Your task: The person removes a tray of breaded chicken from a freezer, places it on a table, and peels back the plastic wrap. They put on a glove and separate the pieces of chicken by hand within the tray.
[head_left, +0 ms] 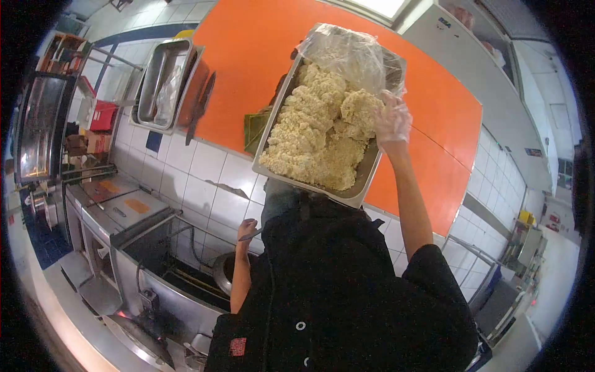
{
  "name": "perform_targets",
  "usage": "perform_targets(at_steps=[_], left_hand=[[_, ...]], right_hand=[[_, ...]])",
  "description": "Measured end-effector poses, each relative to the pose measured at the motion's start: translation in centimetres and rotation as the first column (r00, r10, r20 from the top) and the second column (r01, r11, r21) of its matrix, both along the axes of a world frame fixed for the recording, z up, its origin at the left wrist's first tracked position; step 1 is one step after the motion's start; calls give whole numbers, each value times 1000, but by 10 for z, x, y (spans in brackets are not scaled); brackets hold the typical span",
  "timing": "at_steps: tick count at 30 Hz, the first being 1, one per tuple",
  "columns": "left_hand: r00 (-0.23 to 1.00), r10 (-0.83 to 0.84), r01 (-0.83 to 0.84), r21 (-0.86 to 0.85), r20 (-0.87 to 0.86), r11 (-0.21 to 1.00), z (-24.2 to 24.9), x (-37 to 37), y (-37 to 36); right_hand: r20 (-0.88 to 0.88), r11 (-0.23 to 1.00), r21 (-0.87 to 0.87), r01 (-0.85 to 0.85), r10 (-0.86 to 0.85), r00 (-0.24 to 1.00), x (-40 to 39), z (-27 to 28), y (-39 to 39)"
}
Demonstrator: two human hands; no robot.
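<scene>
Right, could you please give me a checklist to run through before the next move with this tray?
1. Right hand gloved: ok, clear plastic covers it.
2. Crumbed pieces uncovered: ok for most; the plastic sheet is bunched at the far end.
3. Tray fully on the orange table: not ok, its near end juts past the edge.
4. Right hand's grip on a piece: cannot tell, contact is unclear.
5. Left hand gloved: cannot tell, too small to judge.
</scene>
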State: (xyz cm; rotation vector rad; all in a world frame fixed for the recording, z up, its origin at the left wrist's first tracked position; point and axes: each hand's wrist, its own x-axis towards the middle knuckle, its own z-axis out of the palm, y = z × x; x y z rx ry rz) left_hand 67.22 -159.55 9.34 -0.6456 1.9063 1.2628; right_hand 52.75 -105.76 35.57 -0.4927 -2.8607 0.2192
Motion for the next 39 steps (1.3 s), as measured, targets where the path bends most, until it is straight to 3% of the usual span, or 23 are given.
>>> perform_targets(at_steps=[1,2,4,6,8,10,12,14,17,20,23,26,27,29,32,35,38,39], left_hand=[[993,-75,75,-2,-91,997,10,0,2],[996,-59,59,-8,-69,998,9,5,-1],[999,-38,37,-14,-27,999,4,13,-4],[995,-69,76,102,-72,992,-4,26,-14],[989,-92,106,119,-117,987,8,23,-10],[982,-119,126,36,-148,991,38,15,1],[991,-86,89,19,-107,996,-1,18,-15],[995,-49,52,38,-84,998,-3,6,-9],[999,-6,8,42,-51,999,-1,-5,-6],[999,-32,32,-7,-43,999,-7,-9,-4],[998,-40,43,45,-58,998,-4,-17,-2],[987,-134,132,-21,-85,991,1,-16,4],[991,-93,97,41,-95,994,2,-15,6],[994,-10,28,158,-108,987,-9,-5,-3],[986,-162,159,-71,-36,985,-25,-2,-5],[992,-116,117,24,-54,993,-34,4,-15],[990,-53,70,125,-134,990,-27,3,-14],[995,-50,55,60,-85,997,-18,0,-7]], right_hand=[[77,995,-81,-56,62,995,9,12,-10],[220,972,-216,-96,144,965,12,12,-19],[509,853,-520,-44,351,786,18,0,-39],[400,774,-483,-410,612,682,48,-37,-66],[547,759,-166,-630,602,581,70,-54,-98],[602,771,-347,-533,619,504,69,-50,-91],[649,774,-465,-429,628,430,74,-51,-84],[693,784,-512,-350,618,370,70,-50,-76],[591,839,-451,-304,536,603,61,-28,-78],[642,849,-374,-373,527,557,50,-34,-93],[627,854,-331,-401,516,583,52,-46,-93],[591,875,-308,-373,483,646,64,-58,-94],[586,864,-312,-396,503,636,65,-61,-93],[571,836,-326,-441,546,614,63,-60,-95],[612,828,-382,-411,560,558,57,-42,-94],[602,826,-426,-369,563,566,55,-42,-90],[413,768,-605,-209,528,742,47,-18,-101],[324,743,-629,-227,516,793,47,-21,-110]])
